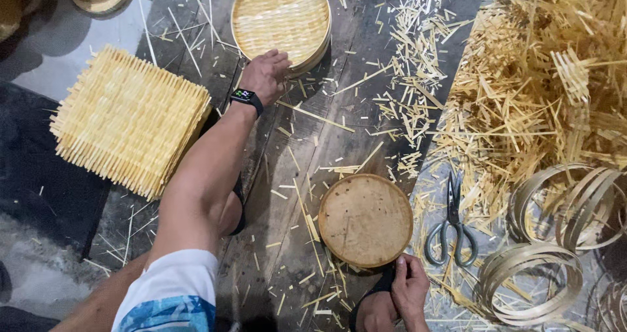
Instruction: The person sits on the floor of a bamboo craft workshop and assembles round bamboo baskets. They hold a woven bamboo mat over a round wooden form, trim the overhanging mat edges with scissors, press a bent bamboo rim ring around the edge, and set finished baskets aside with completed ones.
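Floor: dark wooden planks (326,142) strewn with pale bamboo offcuts (418,90).
Left hand (264,74): fingers loosely curled on the round woven bamboo steamer tray (281,18), steadying its rim.
Right hand (410,286): fingers closed near the round wooden disc (366,219); what they pinch, I cannot tell.
Steel scissors (450,224): within easy reach.

We see dark floor planks (339,103) littered with bamboo slivers (418,64); on them lie a woven steamer tray (281,18), a round wooden disc (364,219), stacked lattice mats (127,119), scissors (450,224), bamboo hoops (529,283).

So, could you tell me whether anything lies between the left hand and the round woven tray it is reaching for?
Nothing visible does: the left hand already rests at the near rim of the round woven tray, with only loose bamboo slivers beside it.
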Demonstrator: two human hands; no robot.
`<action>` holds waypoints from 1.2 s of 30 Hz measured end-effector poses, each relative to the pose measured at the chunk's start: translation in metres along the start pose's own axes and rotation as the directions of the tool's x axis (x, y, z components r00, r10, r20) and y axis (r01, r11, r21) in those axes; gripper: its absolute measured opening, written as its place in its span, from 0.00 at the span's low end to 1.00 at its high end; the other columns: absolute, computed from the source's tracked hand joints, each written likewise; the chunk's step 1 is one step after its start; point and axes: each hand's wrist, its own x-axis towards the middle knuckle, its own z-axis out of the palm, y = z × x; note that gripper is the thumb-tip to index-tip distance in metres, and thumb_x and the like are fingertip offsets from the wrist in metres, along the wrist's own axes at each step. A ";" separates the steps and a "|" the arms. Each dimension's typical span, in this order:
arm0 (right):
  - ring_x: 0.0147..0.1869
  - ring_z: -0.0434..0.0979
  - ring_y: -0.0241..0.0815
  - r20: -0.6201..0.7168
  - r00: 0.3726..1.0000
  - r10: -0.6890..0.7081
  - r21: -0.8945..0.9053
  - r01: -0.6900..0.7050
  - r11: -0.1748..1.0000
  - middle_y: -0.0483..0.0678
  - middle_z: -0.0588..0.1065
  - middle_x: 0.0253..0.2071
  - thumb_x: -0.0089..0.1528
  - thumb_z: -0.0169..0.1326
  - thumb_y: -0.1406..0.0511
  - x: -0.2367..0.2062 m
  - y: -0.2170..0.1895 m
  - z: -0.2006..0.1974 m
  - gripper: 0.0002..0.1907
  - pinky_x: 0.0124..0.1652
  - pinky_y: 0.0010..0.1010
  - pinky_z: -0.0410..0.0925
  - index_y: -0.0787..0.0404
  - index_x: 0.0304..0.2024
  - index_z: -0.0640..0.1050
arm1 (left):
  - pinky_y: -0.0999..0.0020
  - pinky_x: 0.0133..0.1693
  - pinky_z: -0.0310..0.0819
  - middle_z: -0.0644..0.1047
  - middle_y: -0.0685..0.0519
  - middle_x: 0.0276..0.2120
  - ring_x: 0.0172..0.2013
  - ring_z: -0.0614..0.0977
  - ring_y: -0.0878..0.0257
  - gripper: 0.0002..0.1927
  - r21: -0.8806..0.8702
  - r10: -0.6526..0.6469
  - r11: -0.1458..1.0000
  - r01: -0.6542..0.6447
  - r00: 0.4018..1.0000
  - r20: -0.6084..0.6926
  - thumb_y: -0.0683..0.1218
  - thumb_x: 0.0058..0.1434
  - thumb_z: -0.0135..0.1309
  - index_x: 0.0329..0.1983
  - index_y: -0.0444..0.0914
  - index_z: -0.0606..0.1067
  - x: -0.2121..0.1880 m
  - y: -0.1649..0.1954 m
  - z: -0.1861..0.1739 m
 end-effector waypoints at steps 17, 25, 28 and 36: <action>0.44 0.77 0.41 -0.019 0.997 -0.079 0.062 0.080 0.995 0.52 0.80 0.38 0.69 0.51 0.65 -0.019 -0.007 -0.010 0.11 0.48 0.32 0.70 0.68 0.44 0.79 | 0.51 0.63 0.63 0.70 0.32 0.61 0.63 0.69 0.39 0.45 0.461 -0.815 0.566 0.684 0.550 0.184 0.58 0.47 0.73 0.61 0.28 0.70 -0.195 -0.016 -0.118; 0.42 0.77 0.38 -0.009 0.999 -0.051 0.093 0.052 0.994 0.53 0.79 0.38 0.70 0.51 0.64 -0.028 -0.010 -0.005 0.12 0.45 0.29 0.70 0.68 0.47 0.78 | 0.46 0.45 0.76 0.80 0.34 0.40 0.43 0.81 0.38 0.19 0.259 -0.750 0.653 0.711 0.655 0.094 0.54 0.56 0.62 0.40 0.32 0.79 -0.267 -0.036 -0.142; 0.43 0.77 0.37 -0.016 0.997 -0.073 0.092 0.074 0.993 0.52 0.80 0.39 0.70 0.51 0.64 -0.030 -0.007 -0.007 0.13 0.46 0.29 0.70 0.69 0.47 0.79 | 0.44 0.45 0.75 0.80 0.34 0.37 0.40 0.81 0.37 0.14 0.248 -0.721 0.685 0.685 0.686 0.097 0.51 0.66 0.52 0.41 0.35 0.78 -0.273 -0.037 -0.148; 0.39 0.74 0.38 0.008 1.000 -0.027 0.125 0.026 0.992 0.49 0.78 0.34 0.73 0.49 0.61 -0.032 -0.001 -0.019 0.16 0.42 0.29 0.69 0.69 0.45 0.79 | 0.51 0.50 0.77 0.79 0.39 0.47 0.46 0.82 0.42 0.16 0.111 -0.257 0.824 0.555 0.542 -0.800 0.42 0.71 0.41 0.56 0.30 0.74 -0.256 0.017 -0.215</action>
